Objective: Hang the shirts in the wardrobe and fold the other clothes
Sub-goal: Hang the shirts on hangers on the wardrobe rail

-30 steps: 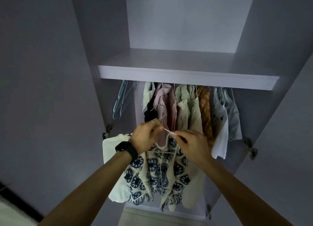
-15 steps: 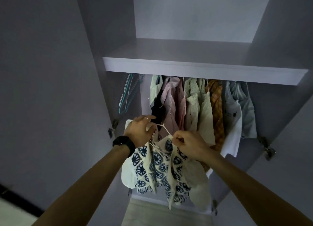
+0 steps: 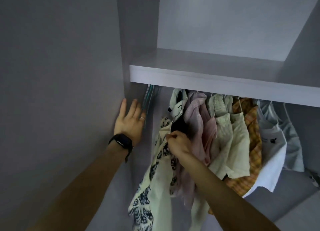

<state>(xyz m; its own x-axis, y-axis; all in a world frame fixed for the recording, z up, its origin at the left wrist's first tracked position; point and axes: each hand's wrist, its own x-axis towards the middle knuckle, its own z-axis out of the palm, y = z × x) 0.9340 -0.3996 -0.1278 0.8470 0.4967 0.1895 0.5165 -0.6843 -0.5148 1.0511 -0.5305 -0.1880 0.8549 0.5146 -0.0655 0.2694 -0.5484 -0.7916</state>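
Observation:
A cream shirt with a dark blue flower pattern hangs on a thin hanger in front of the wardrobe opening. My right hand is shut on the shirt at its neck, just under the hanger's hook. The hook is up near the hanging clothes; I cannot tell whether it is on the rail, which the shelf hides. My left hand is open with fingers spread, lying flat on the wardrobe's left side panel, beside several empty hangers.
A row of hung clothes fills the rail: a pink shirt, a cream shirt, an orange checked shirt and white tops. A grey shelf runs above them. The open door is at left.
My left hand let go of the hanger and moved up and left onto the side panel. My right hand carried the patterned shirt up and toward the rail. The view moved closer.

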